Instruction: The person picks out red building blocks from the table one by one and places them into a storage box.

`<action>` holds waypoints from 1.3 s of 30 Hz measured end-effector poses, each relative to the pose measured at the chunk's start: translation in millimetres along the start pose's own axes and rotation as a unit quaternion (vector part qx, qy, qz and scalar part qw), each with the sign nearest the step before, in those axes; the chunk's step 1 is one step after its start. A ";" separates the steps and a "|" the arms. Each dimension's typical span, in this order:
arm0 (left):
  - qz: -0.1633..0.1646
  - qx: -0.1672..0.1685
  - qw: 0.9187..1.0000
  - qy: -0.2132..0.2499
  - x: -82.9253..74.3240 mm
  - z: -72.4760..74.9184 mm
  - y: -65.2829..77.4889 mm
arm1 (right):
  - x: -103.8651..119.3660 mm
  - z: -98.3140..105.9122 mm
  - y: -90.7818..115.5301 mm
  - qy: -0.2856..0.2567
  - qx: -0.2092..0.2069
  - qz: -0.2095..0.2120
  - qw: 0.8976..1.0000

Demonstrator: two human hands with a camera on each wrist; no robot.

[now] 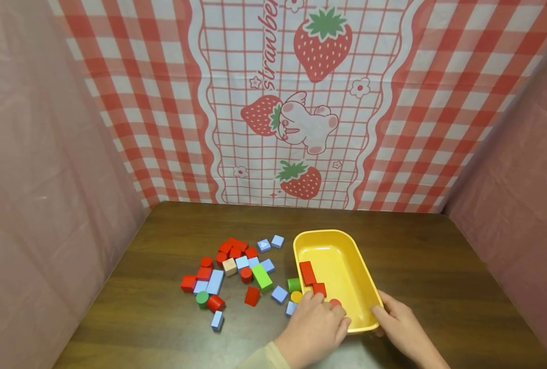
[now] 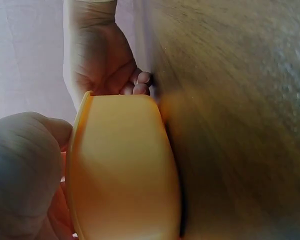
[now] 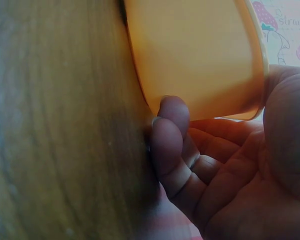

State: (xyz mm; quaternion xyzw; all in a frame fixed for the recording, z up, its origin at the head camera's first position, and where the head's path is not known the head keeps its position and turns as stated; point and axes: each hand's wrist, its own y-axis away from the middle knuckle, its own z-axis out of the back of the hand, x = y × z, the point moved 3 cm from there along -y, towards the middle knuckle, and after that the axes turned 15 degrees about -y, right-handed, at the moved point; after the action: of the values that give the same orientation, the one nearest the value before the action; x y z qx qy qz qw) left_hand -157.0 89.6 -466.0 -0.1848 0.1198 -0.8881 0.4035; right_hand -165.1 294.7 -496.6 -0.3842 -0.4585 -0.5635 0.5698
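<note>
A yellow plastic tray (image 1: 347, 271) stands on the table's right half. My right hand (image 1: 402, 325) grips its near right corner; the thumb lies on the rim and the other fingers (image 3: 167, 140) are bent against the outside. Over the near left rim reaches my left hand (image 1: 314, 325), its fingertips bent down inside. A red rectangular block (image 1: 307, 273), a smaller red block (image 1: 319, 289) and a round red block (image 1: 335, 303) are in the tray near those fingers. In the left wrist view the tray wall (image 2: 122, 165) hides the fingertips, and I cannot tell whether they pinch a block.
Left of the tray lies a loose spread of red, blue and green blocks, with a green block (image 1: 261, 277) and a plain wooden cube (image 1: 229, 266) among them. A green cylinder (image 1: 294, 285) and a yellow one (image 1: 296, 296) sit right beside the tray. A strawberry-print cloth (image 1: 273, 174) hangs behind the table.
</note>
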 end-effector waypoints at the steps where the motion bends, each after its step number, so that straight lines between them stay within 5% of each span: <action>1: -0.001 0.002 1.000 0.000 -0.1 0.1 0.0 | -0.1 -0.1 0.3 -0.001 -0.001 0.001 1.000; 4: -0.006 -0.012 1.000 -0.005 2.0 5.1 1.2 | -0.6 -0.2 0.5 -0.004 0.003 -0.001 1.000; 8: 0.009 -0.069 0.998 -0.003 15.5 15.1 6.7 | -1.6 -0.2 0.1 -0.004 0.006 -0.012 1.000; 12: 0.090 -0.093 0.992 0.013 46.5 14.6 20.9 | -1.4 -1.3 -0.9 -0.003 0.011 -0.012 1.000; 16: 0.200 -0.034 0.979 -0.002 81.3 0.7 40.9 | 0.0 -0.8 -2.2 0.007 0.011 -0.001 1.000; 19: 0.242 0.041 0.970 0.001 97.8 -10.3 50.9 | 1.0 1.1 -3.4 0.015 0.005 0.014 1.000; 22: 0.255 0.091 0.963 0.017 105.5 -16.1 55.2 | 1.0 2.2 -4.4 0.017 -0.001 0.026 1.000; 26: 0.262 0.110 0.958 0.032 107.3 -17.1 57.3 | 0.1 2.3 -2.9 0.015 -0.002 0.020 1.000; 39: 0.260 0.085 0.961 0.036 111.6 -17.6 64.6 | -2.7 0.1 -3.1 0.027 -0.007 -0.001 1.000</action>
State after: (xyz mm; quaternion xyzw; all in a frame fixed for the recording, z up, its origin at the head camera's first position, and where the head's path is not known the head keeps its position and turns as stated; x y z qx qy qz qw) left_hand -188.6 -36.0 -479.4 -0.0806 0.1024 -0.7652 0.6304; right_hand -168.1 295.4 -499.4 -0.3727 -0.4395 -0.5770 0.5788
